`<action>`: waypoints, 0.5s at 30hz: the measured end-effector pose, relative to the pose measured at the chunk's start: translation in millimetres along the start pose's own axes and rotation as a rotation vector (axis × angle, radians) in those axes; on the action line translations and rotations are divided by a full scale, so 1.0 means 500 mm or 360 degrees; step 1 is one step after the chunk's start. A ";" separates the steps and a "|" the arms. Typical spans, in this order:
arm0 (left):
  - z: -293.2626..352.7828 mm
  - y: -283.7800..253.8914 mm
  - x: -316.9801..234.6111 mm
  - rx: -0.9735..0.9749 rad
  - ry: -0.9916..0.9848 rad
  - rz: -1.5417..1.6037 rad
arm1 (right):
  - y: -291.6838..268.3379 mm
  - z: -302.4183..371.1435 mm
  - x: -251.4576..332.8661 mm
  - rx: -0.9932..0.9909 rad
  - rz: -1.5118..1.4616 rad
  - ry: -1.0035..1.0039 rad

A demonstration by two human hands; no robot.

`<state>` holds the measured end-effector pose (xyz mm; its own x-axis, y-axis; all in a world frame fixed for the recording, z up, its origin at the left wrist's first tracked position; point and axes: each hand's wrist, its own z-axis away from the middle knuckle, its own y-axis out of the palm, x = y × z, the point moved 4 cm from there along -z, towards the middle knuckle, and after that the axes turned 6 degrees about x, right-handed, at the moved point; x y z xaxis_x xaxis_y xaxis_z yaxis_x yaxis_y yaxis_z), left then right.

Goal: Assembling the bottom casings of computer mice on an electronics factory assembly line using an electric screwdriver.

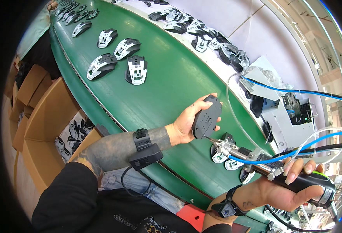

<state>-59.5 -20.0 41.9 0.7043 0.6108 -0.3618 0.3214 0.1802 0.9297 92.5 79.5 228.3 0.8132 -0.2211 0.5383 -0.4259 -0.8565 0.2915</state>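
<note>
My left hand (185,123) grips a black computer mouse (208,118) above the green belt, its flat underside turned up. In my right hand (281,192) is a powered screwdriver (262,167), its black handle held in the palm with the fingers curled over it. The screwdriver's thin bit reaches the near end of the mouse's underside; whether it sits in a screw hole I cannot tell. Below the metal nose, a few white-and-black mouse shells (233,164) lie on the belt, partly covered by the tool.
More mouse shells (136,70) rest on the green belt (167,89) farther left, and others crowd the white ledge (202,33). Blue and clear hoses (295,149) run to the screwdriver past a grey machine (291,116). Cardboard boxes (48,136) stand left; another person (37,37) is beyond.
</note>
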 end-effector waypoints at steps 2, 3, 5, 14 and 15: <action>-0.001 -0.021 0.005 -0.0131 -0.0008 -0.0117 | -0.004 -0.003 0.008 -0.0001 0.0016 0.0014; -0.001 -0.036 0.006 -0.0263 -0.0010 -0.0239 | -0.015 -0.007 0.019 -0.0028 -0.0010 -0.0043; -0.003 -0.042 0.009 -0.0332 -0.0041 -0.0284 | -0.035 -0.017 0.044 0.0042 -0.0114 -0.0107; -0.006 -0.035 0.028 -0.0124 -0.0156 -0.0184 | 0.009 0.001 0.025 0.0007 -0.0104 -0.0079; -0.006 -0.031 0.029 -0.0095 -0.0150 -0.0164 | 0.011 -0.003 0.022 0.0124 -0.0221 -0.0015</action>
<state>-56.2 -11.4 22.2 0.7265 0.5123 -0.4581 0.3589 0.2855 0.8886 98.7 73.2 237.1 0.8660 -0.1019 0.4895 -0.2771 -0.9127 0.3002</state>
